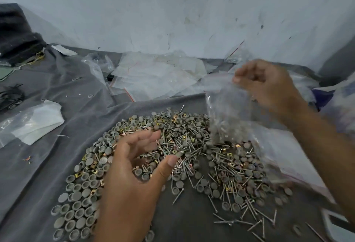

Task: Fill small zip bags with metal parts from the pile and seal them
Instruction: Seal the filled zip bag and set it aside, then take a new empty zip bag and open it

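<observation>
Zip bag [228,107]: clear, blurred, hanging upright from the right hand above the far right edge of the pile; some parts show dimly in its lower end.
Right hand [267,84]: raised, fingers curled down, pinching the bag's top edge.
Left hand [134,167]: over the near left of the pile, palm turned inward, fingers loosely bent and spread from the thumb; holds nothing that I can see.
Pile of metal parts [192,155]: spread on the cloth between and below both hands; grey round caps [76,211] massed at the left, thin screws [249,209] scattered through the middle and right, small brass-coloured square clips [78,174] mixed in.
Grey cloth [57,92]: wrinkled, covers the work surface under everything.
Empty bags [153,74]: loose heap of clear bags with red seal lines, behind the pile near the wall.
Flat plastic sheet [32,120]: lies at the left, well apart from the pile.
Dark bundle [17,34]: far left corner.
Wall [192,11]: pale, marked with specks.
</observation>
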Motion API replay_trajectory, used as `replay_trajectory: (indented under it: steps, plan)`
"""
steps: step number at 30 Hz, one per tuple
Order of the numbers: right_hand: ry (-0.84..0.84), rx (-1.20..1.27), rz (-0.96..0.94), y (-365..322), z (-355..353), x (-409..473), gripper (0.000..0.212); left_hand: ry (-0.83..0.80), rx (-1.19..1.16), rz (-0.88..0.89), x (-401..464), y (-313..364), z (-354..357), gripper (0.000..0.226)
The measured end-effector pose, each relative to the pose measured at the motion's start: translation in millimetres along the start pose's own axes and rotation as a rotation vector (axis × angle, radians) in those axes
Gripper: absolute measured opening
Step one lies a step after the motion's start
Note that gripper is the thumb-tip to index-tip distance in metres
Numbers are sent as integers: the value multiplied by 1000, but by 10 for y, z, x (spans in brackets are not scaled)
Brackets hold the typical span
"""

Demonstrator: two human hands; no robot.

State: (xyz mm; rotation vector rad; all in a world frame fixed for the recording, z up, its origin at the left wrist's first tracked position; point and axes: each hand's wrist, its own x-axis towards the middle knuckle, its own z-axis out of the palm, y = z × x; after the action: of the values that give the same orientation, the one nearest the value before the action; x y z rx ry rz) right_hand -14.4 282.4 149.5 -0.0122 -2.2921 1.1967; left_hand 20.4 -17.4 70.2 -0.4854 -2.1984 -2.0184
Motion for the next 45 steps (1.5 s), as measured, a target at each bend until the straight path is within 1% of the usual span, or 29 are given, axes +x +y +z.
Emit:
replay_trajectory:
  steps: [2,4,6,8,10,11,14,16,18,21,22,23,24,25,26,27,28,29,30,31,32,34,35,36,39,42,44,45]
  plan:
    - [132,-92,-8,153,-384,570,15,-15,27,-3,-10,-44,10,44]
    - [221,-186,-20,321,-735,1062,17,-14,58,9,-8,-85,16,46]
    - [272,-279,-6,524,-977,1399,17,-1,54,23,10,-118,12,43]
    - [278,-420,66,779,-1097,1543,18,5,55,38,37,-124,2,45]
    - [248,-575,144,1103,-1141,1515,21,11,94,61,58,-137,-11,55]
    - [224,-611,193,1271,-1140,1452,22,18,106,66,69,-150,-20,56]
    - [156,-726,361,1697,-1122,1217,23,53,116,84,98,-186,-46,54]
    - [117,-777,437,1859,-1113,1065,25,50,117,84,94,-211,-50,49]
    - [138,-778,444,1862,-1106,931,26,40,116,76,71,-204,-55,43]
    - [262,-697,348,1552,-1115,652,27,13,102,55,44,-185,-49,38]
    - [218,-674,298,1422,-1125,503,24,11,87,48,35,-175,-53,38]
    - [99,-666,276,1309,-1150,292,20,12,70,42,29,-173,-60,38]
    - [-87,-665,305,1212,-1179,26,22,13,57,39,24,-172,-59,37]
    - [-290,-669,377,1115,-1195,-287,37,11,52,38,16,-169,-54,37]
    - [-448,-691,455,1061,-1230,-614,58,7,47,35,9,-160,-44,36]
    - [-528,-741,510,1054,-1275,-916,79,7,39,29,5,-147,-35,35]
    - [-545,-796,533,1092,-1345,-1186,96,5,31,22,6,-134,-24,35]
    - [-548,-848,564,1140,-1409,-1413,108,2,28,18,5,-125,-13,34]
    - [-556,-880,597,1175,-1446,-1594,111,1,29,15,0,-115,-4,34]
    - [-570,-896,619,1189,-1459,-1720,107,-1,33,14,-5,-107,1,34]
    - [-579,-886,625,1198,-1446,-1805,94,-5,35,15,-14,-100,4,34]
    - [-477,-847,557,1213,-1429,-1913,50,-11,37,18,-26,-93,12,33]
    - [-411,-839,509,1198,-1438,-1945,37,-12,35,18,-28,-95,19,32]
    - [-360,-832,477,1170,-1455,-1963,33,-14,32,16,-28,-97,21,30]
    - [-289,-824,413,1037,-1440,-1897,38,-21,30,10,-17,-110,27,28]
    - [-162,-797,440,898,-1381,-1799,43,-35,29,5,-21,-118,34,32]
    - [-163,-800,456,868,-1338,-1767,41,-47,27,-8,-27,-120,38,33]
    - [-175,-779,448,849,-1325,-1757,35,-51,26,-12,-28,-121,41,34]
